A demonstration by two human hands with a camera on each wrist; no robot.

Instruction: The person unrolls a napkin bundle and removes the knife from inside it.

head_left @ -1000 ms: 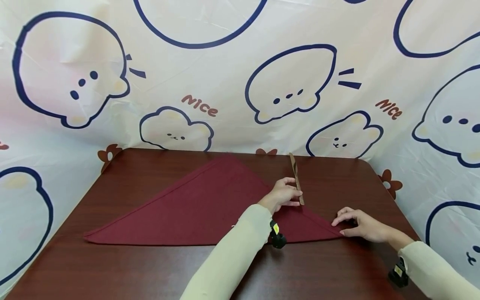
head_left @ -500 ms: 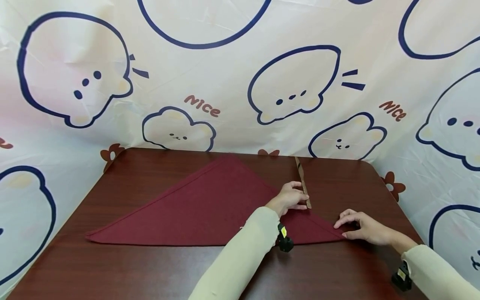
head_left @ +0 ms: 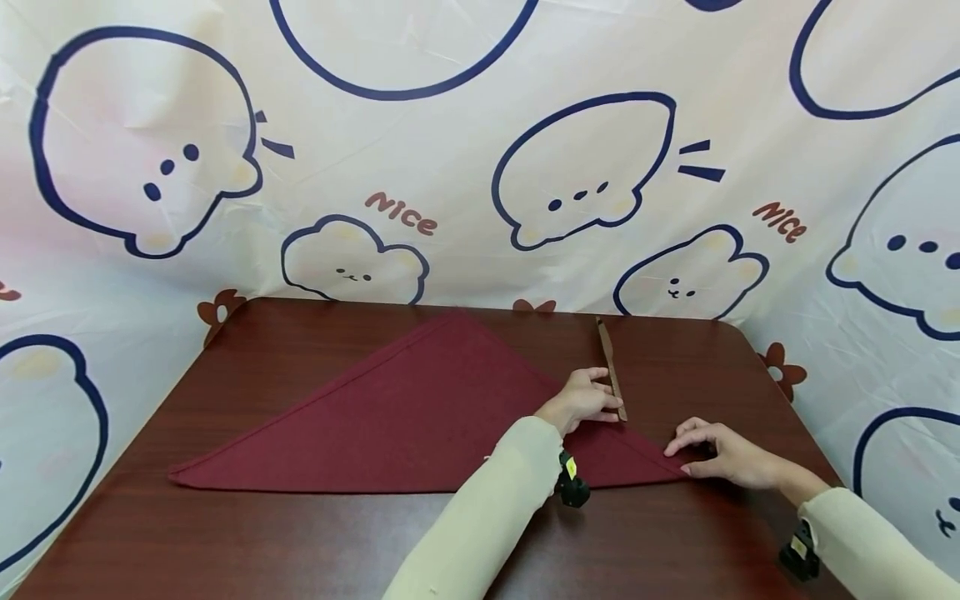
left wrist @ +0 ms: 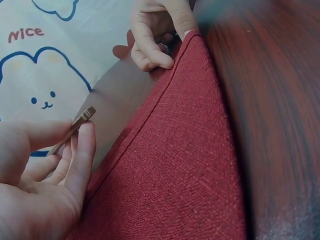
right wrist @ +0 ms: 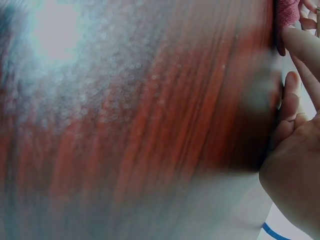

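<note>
A maroon cloth (head_left: pixel 390 417) lies as a flat triangle on the table, with one point toward the back wall. My left hand (head_left: pixel 585 402) is over the cloth's right part and pinches a slim brown wooden-looking strip (head_left: pixel 610 362) between thumb and fingers. In the left wrist view, a thick, ridged end of the strip (left wrist: pixel 86 116) sticks out past the fingertips. At the cloth's right corner is my right hand (head_left: pixel 727 454), its thumb on the tip and its bent fingers at the edge. The right wrist view shows just a scrap of the cloth (right wrist: pixel 287 17).
The table (head_left: pixel 315 542) is dark reddish-brown wood with a glossy surface. A pale printed sheet (head_left: pixel 465 167) with cartoon figures hangs behind it and along both sides. Black wrist cameras (head_left: pixel 573 483) are worn at both sleeves.
My left hand has moved a little right and toward me with the brown strip, which has turned slightly. The right hand stays at the cloth's corner, and the cloth lies the same.
</note>
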